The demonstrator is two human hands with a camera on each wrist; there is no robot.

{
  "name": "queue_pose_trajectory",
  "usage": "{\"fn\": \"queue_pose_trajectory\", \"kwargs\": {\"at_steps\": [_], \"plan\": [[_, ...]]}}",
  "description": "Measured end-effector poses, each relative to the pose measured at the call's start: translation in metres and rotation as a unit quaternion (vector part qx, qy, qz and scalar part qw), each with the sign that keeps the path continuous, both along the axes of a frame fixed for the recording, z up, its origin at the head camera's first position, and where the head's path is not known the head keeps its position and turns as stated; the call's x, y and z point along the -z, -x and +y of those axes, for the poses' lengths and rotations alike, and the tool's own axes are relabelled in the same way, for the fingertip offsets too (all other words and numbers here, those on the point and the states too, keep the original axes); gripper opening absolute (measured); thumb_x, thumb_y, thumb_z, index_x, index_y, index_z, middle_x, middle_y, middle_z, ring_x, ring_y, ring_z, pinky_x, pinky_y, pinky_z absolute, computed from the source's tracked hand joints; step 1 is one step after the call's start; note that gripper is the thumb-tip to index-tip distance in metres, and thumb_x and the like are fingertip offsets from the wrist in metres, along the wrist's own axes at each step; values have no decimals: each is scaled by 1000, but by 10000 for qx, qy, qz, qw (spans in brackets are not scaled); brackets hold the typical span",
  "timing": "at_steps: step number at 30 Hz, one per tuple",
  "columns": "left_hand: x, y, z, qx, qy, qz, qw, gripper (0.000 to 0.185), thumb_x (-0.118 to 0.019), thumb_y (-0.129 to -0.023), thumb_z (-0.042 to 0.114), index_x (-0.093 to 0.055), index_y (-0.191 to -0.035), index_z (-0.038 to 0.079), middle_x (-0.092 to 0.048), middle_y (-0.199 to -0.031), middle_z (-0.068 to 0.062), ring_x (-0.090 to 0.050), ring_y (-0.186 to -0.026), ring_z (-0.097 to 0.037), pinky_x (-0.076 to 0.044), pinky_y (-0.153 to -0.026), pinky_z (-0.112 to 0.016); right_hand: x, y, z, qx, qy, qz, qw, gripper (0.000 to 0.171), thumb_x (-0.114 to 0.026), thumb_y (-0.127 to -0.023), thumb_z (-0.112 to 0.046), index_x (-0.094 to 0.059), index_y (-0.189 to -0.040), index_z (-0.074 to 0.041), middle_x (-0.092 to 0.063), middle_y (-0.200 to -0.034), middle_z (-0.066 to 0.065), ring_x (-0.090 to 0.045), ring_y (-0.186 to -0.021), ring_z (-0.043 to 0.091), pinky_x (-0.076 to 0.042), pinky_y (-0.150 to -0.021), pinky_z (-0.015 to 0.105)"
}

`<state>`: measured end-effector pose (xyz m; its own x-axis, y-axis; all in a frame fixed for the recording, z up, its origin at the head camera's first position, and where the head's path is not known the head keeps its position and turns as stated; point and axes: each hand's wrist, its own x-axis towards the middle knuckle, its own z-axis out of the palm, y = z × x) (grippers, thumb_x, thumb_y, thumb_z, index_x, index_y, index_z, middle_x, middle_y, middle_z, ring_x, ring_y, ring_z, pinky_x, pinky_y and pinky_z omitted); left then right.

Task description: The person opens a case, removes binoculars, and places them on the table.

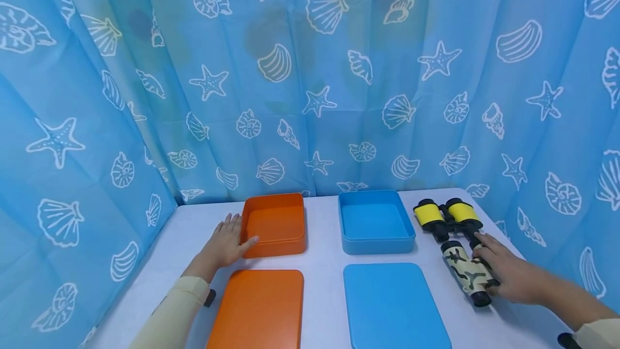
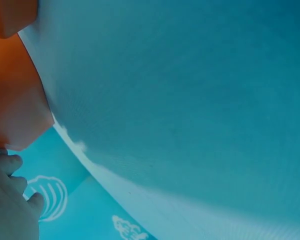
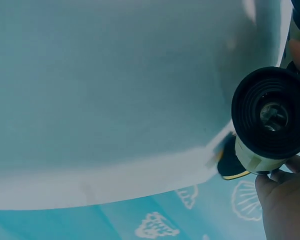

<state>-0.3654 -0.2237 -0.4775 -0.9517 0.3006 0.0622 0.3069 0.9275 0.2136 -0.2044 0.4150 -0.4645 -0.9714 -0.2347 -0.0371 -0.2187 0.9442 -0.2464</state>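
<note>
- We are looking down at a white table (image 1: 324, 260) enclosed by a blue curtain (image 1: 310, 69) printed with shells and starfish.
- We are resting the left hand (image 1: 226, 244) flat on the table, fingers straight and together, against the left wall of the orange box (image 1: 274, 225); the thumb tip is touching the box's near left corner.
- The left hand is gripping nothing. In the left wrist view we are seeing only part of the hand (image 2: 7, 200) and an orange wall (image 2: 15, 105) beside it.
- The orange box is sitting open at the far left of the table, with the orange lid (image 1: 260, 308) lying flat just near of it.
- The blue box (image 1: 375, 221) is sitting open to the right of the orange box, with the blue lid (image 1: 394, 306) lying flat near of it.
- The binoculars (image 1: 455, 244) are lying at the right of the table, just beside the blue box, yellow-banded ends far and camouflage barrels near.
- We are laying the right hand (image 1: 508, 273) over the right barrel, fingers curling round it; the left barrel is showing uncovered.
- In the right wrist view, one black eyepiece (image 3: 271, 112) is facing the camera with fingers (image 3: 285, 195) curled beneath it.
</note>
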Motion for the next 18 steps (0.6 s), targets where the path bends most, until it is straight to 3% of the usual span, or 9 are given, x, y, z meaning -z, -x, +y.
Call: {"fn": "queue_pose_trajectory", "kwargs": {"at_steps": [7, 18], "plan": [[0, -2, -2, -20, 21, 18, 10000, 99, -44, -91, 68, -18, -152, -5, -20, -156, -25, -8, -143, -45, -7, -113, -60, 12, -9, 7, 198, 137, -351, 9991, 68, -82, -65, -24, -54, -125, -12, -15, -152, 29, -16, -134, 57, -24, -96, 75], [-1, 1, 0, -24, 107, 60, 9999, 100, -43, -90, 71, -18, -153, -2, -21, -157, -23, -9, -144, -43, -6, -113, -60, 17, -16, 12, 165, 191, -329, 9991, 70, -83, -59, -25, -55, -122, -13, -18, -149, 30, -25, -129, 59, -33, -89, 76]]}}
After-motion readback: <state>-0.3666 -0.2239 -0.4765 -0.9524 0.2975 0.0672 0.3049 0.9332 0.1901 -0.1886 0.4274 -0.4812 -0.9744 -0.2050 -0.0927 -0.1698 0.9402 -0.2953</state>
